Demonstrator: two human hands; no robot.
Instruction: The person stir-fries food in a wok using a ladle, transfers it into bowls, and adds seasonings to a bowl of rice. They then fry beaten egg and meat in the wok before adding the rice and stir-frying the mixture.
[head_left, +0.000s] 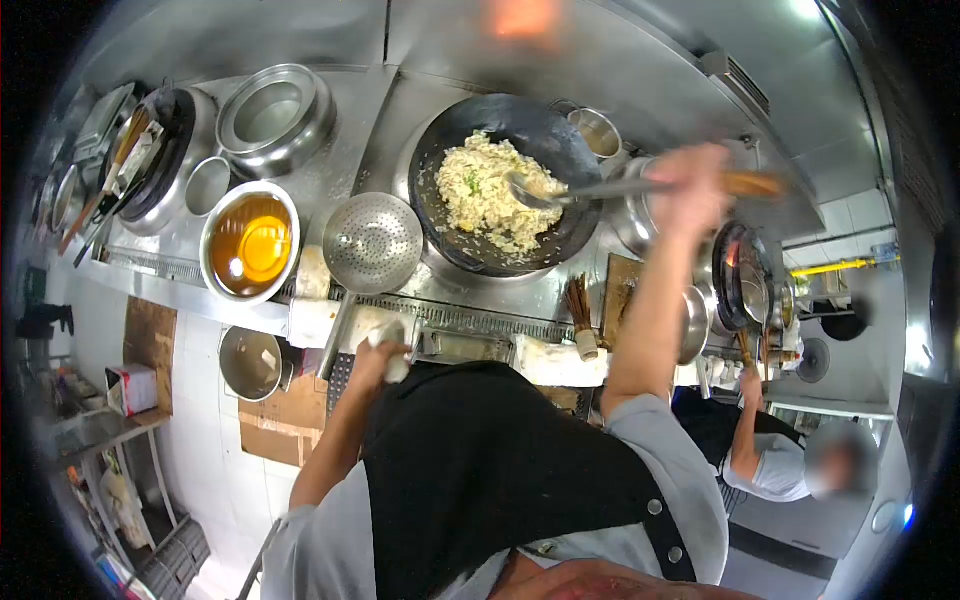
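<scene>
A dark wok (575,150) sits on the stove range, holding fried rice (485,185) with yellow egg and green bits. My right hand (690,185), blurred by motion, is closed around the handle of a metal ladle (535,192). The ladle's bowl rests at the right side of the rice, and its wooden handle end sticks out beyond my hand. My left hand (368,360) is closed on a white cloth (396,352), low in front of the range's edge. Left of the wok lies a perforated skimmer (373,243), its handle pointing toward me.
A bowl of amber oil (207,250) stands left of the skimmer, with a large metal pot (318,105) behind it. A bamboo brush (578,305) is at the front edge, right of the wok. At far right, a co-worker's hand (750,385) works at another wok (728,270).
</scene>
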